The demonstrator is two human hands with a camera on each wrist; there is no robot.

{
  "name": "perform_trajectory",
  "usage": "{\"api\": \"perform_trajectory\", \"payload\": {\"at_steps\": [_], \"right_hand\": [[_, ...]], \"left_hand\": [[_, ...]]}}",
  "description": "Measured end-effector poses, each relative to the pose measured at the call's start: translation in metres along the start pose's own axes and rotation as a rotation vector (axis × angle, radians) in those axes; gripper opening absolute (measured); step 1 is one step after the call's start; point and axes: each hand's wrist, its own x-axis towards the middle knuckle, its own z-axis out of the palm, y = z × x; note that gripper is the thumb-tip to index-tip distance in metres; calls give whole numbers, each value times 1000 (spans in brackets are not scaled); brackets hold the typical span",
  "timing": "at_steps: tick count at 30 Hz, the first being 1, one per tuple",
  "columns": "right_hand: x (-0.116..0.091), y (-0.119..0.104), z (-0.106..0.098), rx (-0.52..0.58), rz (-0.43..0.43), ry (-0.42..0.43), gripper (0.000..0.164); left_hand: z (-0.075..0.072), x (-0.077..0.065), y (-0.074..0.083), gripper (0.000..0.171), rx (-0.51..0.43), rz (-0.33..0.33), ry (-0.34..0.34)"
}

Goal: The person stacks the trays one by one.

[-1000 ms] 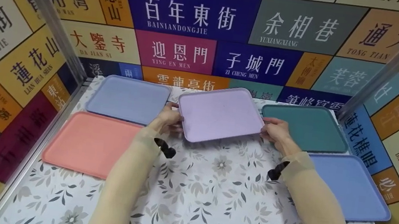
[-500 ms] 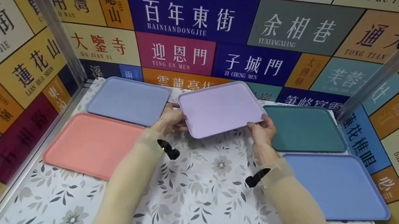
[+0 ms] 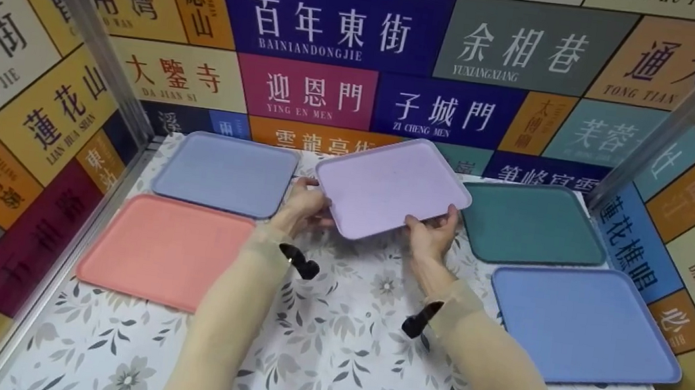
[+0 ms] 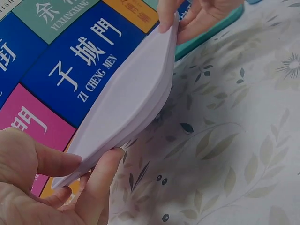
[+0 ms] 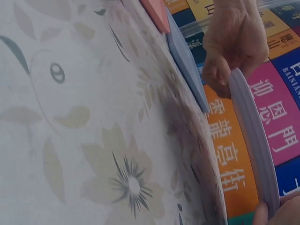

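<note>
Left hand [image 3: 306,203] pinches lilac tray [image 3: 391,190] at left edge

Holds mid tray [image 3: 391,190] btwn L hand [image 3: 305,204] at its L end & R hand [image 3: 431,235] at near edge, above surface [image 3: 314,356], before back wall [image 3: 317,92]. On surface, L side, has far-L tray [image 3: 227,174] just behind near-L tray [image 3: 165,252]; R side, far-R tray [image 3: 536,225] just behind near-R tray [image 3: 583,327].
</note>
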Motion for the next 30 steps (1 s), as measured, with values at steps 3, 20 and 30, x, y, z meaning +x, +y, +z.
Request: {"api": "perform_trajectory", "payload": {"at_steps": [3, 20, 30], "right_hand": [[-5, 1, 3, -18, 5, 5, 110], [-7, -10, -9, -141, 78, 6, 103], [3, -21, -27, -106, 120, -83, 103]], "left_hand": [[1, -1, 0, 72, -12, 0, -1], [8, -2, -6, 69, -107, -20, 0], [-8, 1, 4, 71, -97, -41, -11]]}}
